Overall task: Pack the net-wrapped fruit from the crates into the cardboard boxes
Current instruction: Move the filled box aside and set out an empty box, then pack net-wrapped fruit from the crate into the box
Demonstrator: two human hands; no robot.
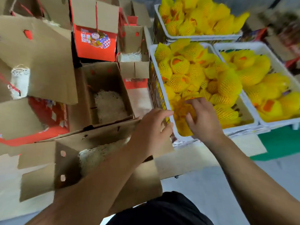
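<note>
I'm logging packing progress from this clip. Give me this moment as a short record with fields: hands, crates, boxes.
left hand: left hand at the near crate's left rim, fingers loosely curled, holding nothing
right hand: right hand reaching into the near crate, fingers spread over net-wrapped fruit; grip unclear, blurred
crates: three white crates of yellow-netted fruit in view
nearest box: open cardboard box below the left forearm, pale padding inside, no fruit visible
next box: second open box, padding only

crates: 3 | open boxes: at least 5 | hands: 2
</note>
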